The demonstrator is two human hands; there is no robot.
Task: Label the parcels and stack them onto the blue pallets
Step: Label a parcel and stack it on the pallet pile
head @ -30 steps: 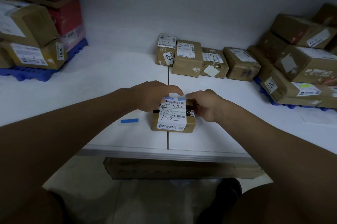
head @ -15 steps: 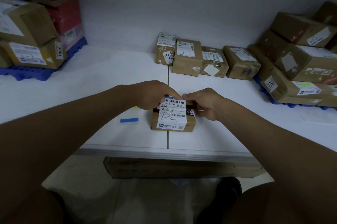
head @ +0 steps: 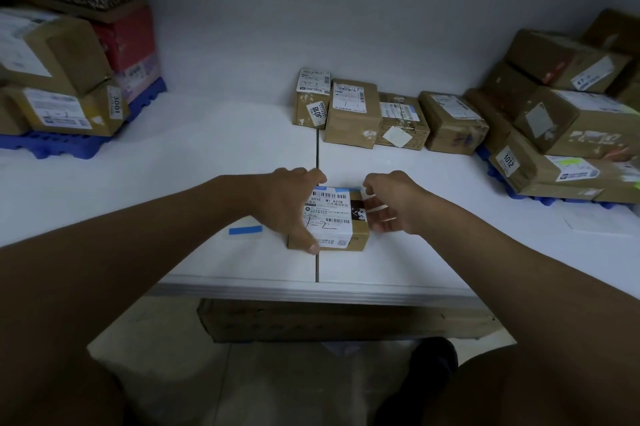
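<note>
Small cardboard parcel (head: 329, 221): likely light, stiff. Left hand (head: 291, 203) grasping its side; right hand (head: 391, 203) curled beside, grip unclear.

Tags: 3001 box (head: 74, 110), 3012 box (head: 540, 171).

A white tabletop (head: 207, 165) stands against a plain pale wall (head: 346, 9), split by a dark seam (head: 317, 155) that runs from its back edge to its metal-trimmed front edge (head: 311, 294). A short blue strip (head: 245, 230) lies flat left of the seam, near the front edge, and a pale sheet of paper (head: 595, 223) lies flat near the right edge. Below the front edge a long flat cardboard box (head: 346, 320) sits on the tiled floor (head: 277, 384), with a dark rounded shape (head: 429, 363), too dim to identify, just in front of it.
</note>
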